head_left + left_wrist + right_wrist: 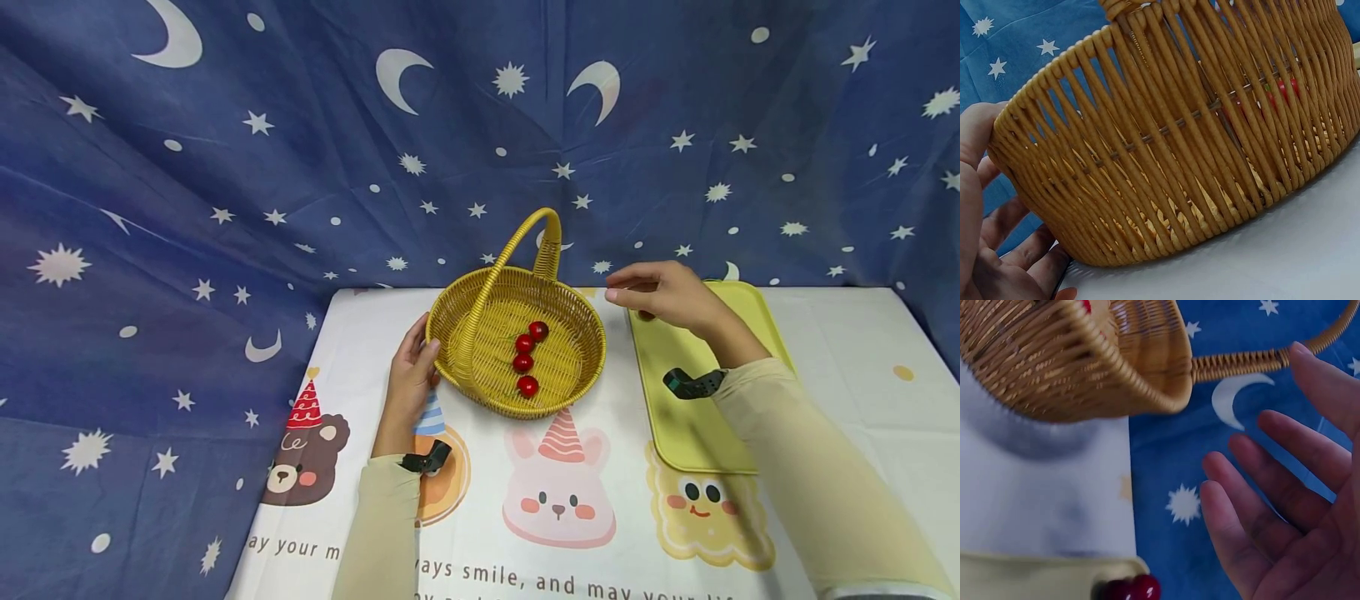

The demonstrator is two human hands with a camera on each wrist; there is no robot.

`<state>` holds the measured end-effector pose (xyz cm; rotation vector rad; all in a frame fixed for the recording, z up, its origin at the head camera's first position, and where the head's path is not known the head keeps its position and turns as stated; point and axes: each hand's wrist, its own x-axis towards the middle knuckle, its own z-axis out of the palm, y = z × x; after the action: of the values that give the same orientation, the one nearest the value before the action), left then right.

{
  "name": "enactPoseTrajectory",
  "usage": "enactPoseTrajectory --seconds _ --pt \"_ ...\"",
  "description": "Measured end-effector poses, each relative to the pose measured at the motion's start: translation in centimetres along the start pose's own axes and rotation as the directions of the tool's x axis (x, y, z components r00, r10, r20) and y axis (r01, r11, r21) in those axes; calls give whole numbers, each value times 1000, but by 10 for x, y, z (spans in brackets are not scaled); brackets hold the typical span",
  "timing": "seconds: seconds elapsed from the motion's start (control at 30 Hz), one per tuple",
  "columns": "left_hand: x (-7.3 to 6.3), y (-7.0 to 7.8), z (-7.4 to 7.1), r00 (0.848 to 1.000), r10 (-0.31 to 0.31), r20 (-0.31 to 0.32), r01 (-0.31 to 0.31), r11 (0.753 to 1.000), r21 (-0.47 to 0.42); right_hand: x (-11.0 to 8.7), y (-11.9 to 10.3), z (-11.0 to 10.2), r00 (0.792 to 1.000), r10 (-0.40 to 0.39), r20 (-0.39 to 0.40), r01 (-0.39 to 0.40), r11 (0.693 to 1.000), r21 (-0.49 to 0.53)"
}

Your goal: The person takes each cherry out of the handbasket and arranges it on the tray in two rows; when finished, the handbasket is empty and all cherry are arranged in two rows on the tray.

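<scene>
A yellow wicker basket (517,408) with a tall handle stands on the table, several red cherries (524,342) lying on its floor. My left hand (411,371) holds its left side, thumb at the rim and fingers against the outer weave (1166,144). To the right of the basket, my right hand (667,293) hovers above the far-left part of a yellow tray (701,417). Its fingers are spread and relaxed in the right wrist view, with nothing between them. Dark red cherries (1129,587) sit at the tray's corner, mostly covered by that hand in the head view.
A white cloth (558,492) with cartoon animals and lettering covers the table. Behind and to the left hangs a dark blue curtain (300,150) with moons and stars, close to the table's far edge. The basket's handle (510,250) rises high, near the curtain.
</scene>
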<state>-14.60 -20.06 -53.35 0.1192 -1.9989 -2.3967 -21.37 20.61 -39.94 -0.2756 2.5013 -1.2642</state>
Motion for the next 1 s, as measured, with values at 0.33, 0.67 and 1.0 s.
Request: enactPoseTrajectory --seconds 0.33,0.67,1.0 --pt "0 1 0 1000 -12 -8 12 1000 7 17 -27 21 989 -125 84 136 979 -149" --pt "1 -1 -1 1000 -9 3 9 1000 -5 37 -43 51 967 -173 189 212 955 -210" --pt "2 -1 -2 1000 -10 1 10 1000 -6 54 -49 73 958 -147 244 220 926 -306"
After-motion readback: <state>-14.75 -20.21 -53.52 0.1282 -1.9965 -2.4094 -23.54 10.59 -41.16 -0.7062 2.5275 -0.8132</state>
